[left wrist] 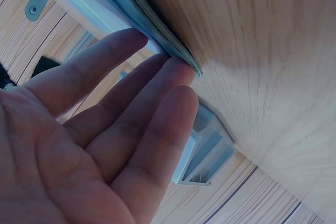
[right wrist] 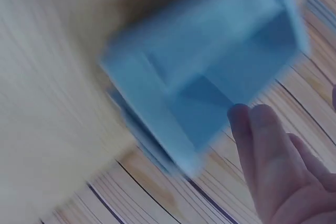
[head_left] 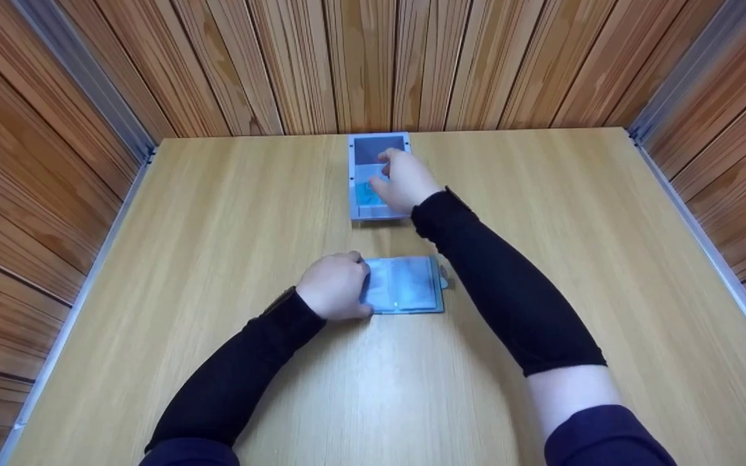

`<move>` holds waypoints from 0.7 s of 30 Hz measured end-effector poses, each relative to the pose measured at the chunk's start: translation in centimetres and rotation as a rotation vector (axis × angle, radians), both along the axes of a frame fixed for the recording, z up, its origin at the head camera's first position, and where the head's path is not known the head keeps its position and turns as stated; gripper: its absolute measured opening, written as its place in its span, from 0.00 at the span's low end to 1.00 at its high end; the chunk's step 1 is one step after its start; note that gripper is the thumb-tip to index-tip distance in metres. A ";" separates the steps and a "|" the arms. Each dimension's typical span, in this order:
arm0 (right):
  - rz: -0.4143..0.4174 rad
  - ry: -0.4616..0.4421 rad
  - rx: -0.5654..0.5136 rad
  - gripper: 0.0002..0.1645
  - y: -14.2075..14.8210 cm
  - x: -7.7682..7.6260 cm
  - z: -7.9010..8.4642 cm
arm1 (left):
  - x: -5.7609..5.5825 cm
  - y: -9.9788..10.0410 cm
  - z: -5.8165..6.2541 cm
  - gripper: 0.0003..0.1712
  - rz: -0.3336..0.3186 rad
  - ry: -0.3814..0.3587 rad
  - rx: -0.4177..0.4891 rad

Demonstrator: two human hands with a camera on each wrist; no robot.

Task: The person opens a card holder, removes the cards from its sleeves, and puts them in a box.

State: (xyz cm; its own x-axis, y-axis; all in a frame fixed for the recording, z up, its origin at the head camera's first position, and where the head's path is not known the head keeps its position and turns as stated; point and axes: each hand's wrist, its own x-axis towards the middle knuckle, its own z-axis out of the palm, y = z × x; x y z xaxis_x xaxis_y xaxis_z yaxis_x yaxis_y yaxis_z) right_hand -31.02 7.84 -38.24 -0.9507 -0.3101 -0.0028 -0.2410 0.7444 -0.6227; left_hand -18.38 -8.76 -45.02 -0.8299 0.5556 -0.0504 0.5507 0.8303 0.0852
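Note:
On the table lies a small blue card holder point(head_left: 414, 283), spread open, with clear plastic sleeves and a snap tab at its right side. My left hand point(head_left: 334, 286) holds its left end, thumb by the near edge and fingers by the far edge. Close up in the left wrist view, the fingertips touch the cover edge point(left wrist: 157, 35). Farther back is a pale blue box point(head_left: 351, 178) with a bright blue flat piece point(head_left: 365, 194) inside. Over its right side reaches my right hand point(head_left: 408, 181), fingers apart, with nothing seen between them. The right wrist view is blurred.
The wooden table point(head_left: 230, 213) runs back to a wood-plank wall point(head_left: 295, 65). Plank walls with metal edge strips stand at the left and right. The box sits near the table's back edge, straight behind the card holder.

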 end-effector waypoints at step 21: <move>0.263 0.112 0.210 0.60 8.3 9.1 -5.3 | -0.1 0.2 0.2 0.33 0.023 -0.025 -0.011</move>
